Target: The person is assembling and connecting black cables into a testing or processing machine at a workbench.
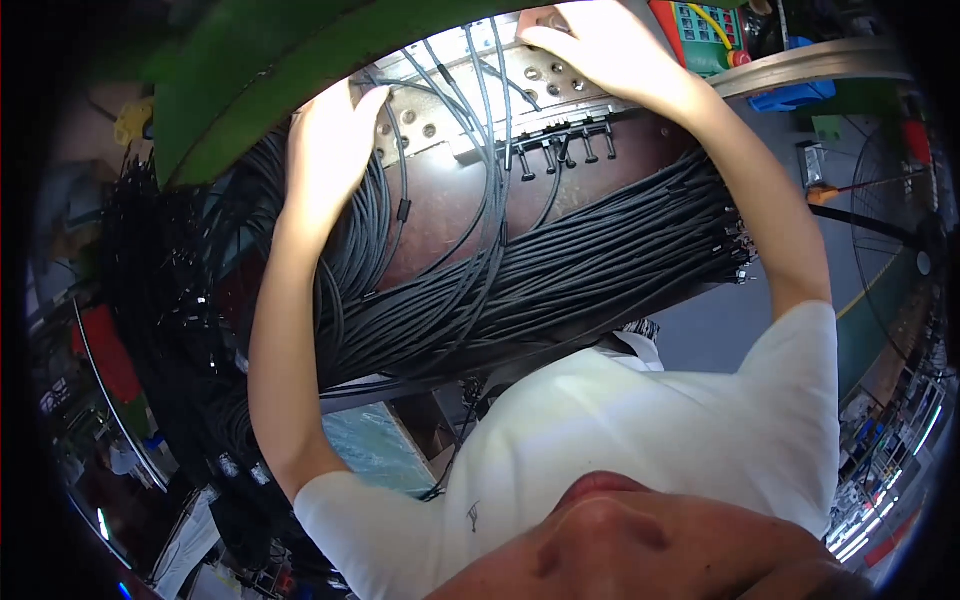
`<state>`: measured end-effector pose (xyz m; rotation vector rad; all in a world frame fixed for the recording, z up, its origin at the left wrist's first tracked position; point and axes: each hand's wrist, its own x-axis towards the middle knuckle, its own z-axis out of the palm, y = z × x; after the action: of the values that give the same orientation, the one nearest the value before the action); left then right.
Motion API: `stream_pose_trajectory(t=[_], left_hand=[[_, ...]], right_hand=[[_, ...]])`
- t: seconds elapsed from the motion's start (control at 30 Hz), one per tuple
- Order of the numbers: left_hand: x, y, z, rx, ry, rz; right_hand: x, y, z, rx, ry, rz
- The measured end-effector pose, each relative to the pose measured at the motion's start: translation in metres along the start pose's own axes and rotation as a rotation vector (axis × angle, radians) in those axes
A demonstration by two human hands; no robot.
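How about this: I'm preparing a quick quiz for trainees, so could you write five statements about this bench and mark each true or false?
1. The large cable bundle is black. True.
2. The right hand lies on that bundle. False: it is beyond the bundle, at the picture's top edge.
3. Part of a plate with round holes shows between the two hands. True.
4. The row of pegs is bright yellow. False: the pegs are black.
5. The left hand is to the left of the pegs. True.
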<state>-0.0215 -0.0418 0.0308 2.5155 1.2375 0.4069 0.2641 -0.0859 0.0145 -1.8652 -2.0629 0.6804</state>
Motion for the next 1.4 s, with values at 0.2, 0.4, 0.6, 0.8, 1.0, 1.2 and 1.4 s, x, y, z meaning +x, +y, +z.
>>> stream_pose_trajectory(t=[0.2, 0.4, 0.6, 0.8, 1.0, 1.2, 1.4], left_hand=[[-0.226, 0.041, -0.049, -0.696, -1.065, -0.082], [-0.362, -0.017, 0.099, 0.137, -0.807, -0.436], [-0.373, -0.034, 0.119, 0.225, -0.547, -0.341], [-0.371, -0.038, 0.138, 0.241, -0.445, -0.299], [-0.334, -0.009, 0.106, 0.145, -0.325, -0.356], [-0.333, -0.004, 0.092, 0.097, -0.480, -0.486], [-0.290, 0.014, -0.077, -0.899, -0.491, -0.237]], right_hand=[[-0.305, 0.064, 0.011, 0.153, 1.089, 0.426], [-0.390, 0.094, 0.205, -0.187, 0.115, 0.432], [-0.365, 0.084, 0.199, 0.046, 0.153, 0.393], [-0.352, 0.081, 0.192, 0.028, 0.270, 0.356], [-0.358, 0.093, 0.194, 0.120, 0.189, 0.453], [-0.339, 0.072, 0.180, -0.030, 0.197, 0.331], [-0.309, -0.036, 0.041, 0.311, -0.658, 0.430]])
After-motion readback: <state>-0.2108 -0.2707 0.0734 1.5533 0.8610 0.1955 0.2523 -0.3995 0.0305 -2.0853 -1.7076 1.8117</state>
